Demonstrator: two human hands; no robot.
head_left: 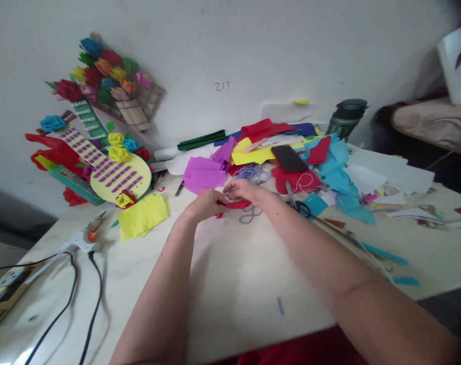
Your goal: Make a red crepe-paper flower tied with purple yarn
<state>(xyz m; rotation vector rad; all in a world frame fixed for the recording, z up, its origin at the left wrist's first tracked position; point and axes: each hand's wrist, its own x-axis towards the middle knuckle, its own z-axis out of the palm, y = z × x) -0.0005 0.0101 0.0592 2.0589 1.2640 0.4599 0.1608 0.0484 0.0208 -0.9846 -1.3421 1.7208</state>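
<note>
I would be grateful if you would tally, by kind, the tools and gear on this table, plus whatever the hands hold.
Glue gun: 1
Power strip: 1
Phone: 1
Bottle: 1
Scissors: 1 clear pair
Red paper strip, pinched by left hand and right hand: 1
Total: 6

Small red paper piece (pixel 238 205), narrow and creased, lies roughly level just above the pale table (pixel 230 284), pinched at its two ends between the fingertips of the left hand (pixel 205 205) and right hand (pixel 244 190), largely covered by them.
</note>
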